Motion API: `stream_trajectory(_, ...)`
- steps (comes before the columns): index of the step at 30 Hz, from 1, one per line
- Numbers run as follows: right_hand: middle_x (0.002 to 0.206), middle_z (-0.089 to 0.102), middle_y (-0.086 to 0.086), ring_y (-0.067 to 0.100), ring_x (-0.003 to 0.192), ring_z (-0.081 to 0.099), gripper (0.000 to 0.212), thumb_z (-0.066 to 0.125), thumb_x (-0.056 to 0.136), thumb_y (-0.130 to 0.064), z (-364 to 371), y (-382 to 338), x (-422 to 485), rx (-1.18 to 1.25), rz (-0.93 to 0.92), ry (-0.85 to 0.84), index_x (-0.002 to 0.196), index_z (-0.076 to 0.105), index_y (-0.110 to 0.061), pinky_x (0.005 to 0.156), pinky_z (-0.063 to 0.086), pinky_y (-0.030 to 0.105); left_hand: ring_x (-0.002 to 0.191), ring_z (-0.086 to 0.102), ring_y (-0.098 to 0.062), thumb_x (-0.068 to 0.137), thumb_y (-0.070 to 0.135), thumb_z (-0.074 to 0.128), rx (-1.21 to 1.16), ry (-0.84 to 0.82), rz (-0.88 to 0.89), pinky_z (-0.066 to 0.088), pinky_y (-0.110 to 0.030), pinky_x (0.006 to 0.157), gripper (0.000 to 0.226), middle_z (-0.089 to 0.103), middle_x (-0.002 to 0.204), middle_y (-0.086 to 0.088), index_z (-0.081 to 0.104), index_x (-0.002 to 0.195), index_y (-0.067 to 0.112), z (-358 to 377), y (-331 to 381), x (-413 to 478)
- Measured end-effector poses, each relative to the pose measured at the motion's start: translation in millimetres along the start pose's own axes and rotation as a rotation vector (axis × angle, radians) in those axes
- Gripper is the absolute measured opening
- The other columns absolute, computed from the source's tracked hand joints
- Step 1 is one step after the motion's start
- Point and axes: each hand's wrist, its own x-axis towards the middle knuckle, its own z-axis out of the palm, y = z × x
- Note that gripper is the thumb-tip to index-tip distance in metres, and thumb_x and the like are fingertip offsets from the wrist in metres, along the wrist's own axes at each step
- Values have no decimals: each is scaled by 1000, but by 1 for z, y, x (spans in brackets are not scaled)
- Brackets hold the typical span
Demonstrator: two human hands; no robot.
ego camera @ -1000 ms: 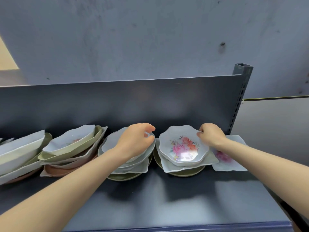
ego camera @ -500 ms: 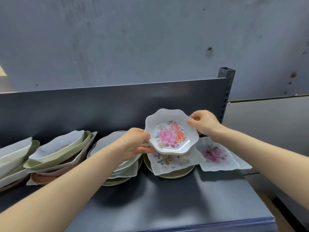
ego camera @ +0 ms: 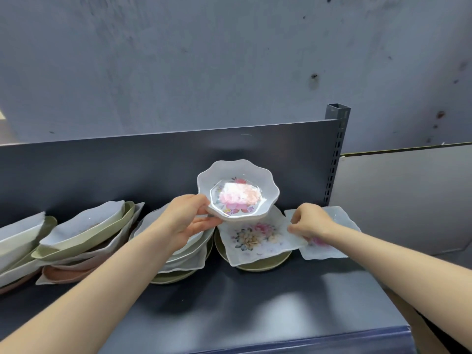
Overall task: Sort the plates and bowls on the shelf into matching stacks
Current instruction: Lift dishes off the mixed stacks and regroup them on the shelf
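The scalloped floral bowl (ego camera: 238,191) has come up off its pile and is now carried by the left hand (ego camera: 187,221) alone, fingers curled under its near-left rim, tilted above the shelf (ego camera: 255,302); the right hand (ego camera: 310,222) has let go of it and dropped to the square floral plate (ego camera: 255,238) it uncovered, fingers curled on that plate's right edge; this plate lies on an olive green plate (ego camera: 265,263), just beside a wavy pink-flowered plate (ego camera: 339,226); I judge the mismatched pile is being taken apart layer by layer, the bowl awaiting its own stack.
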Motion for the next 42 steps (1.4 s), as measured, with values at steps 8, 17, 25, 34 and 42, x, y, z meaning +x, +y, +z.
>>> stream_trajectory(8,60,44,21,14,59,37,22,61,64,-11,-27,21,-1,284,49,165,71,61,10,55,30,29,79,69,-29,86,-3,49,-109,-17,-20,61,-31,66,19,67,94,-18,61,100,-1,4,-5,-7)
stream_trajectory(17,73,69,17,26,62,57,10,67,78,1,-77,103,-32,423,187,295,70,72,-3,58,49,31,78,70,-29,86,-3,49,-99,-42,-34,61,-34,71,21,67,95,-20,60,104,-3,13,-5,-4)
stream_trajectory(25,75,72,11,32,78,66,12,63,72,-12,-37,144,-11,95,283,250,71,74,-11,60,43,29,80,70,-28,86,-4,47,-78,-31,-39,61,-32,68,18,68,93,-18,60,98,-1,34,-8,-3)
stream_trajectory(34,79,64,13,38,75,56,12,50,70,-6,-23,147,-3,-152,183,257,69,61,-12,63,49,34,83,68,-30,87,-4,47,-79,-18,-61,61,-34,68,16,66,95,-20,59,97,-2,35,-12,-6)
stream_trajectory(42,108,74,0,23,105,65,33,54,80,-6,-9,50,4,29,-134,255,104,75,-16,86,52,32,85,68,-31,85,-6,49,-112,44,-38,61,-32,59,17,66,98,-20,62,94,0,15,-3,-15)
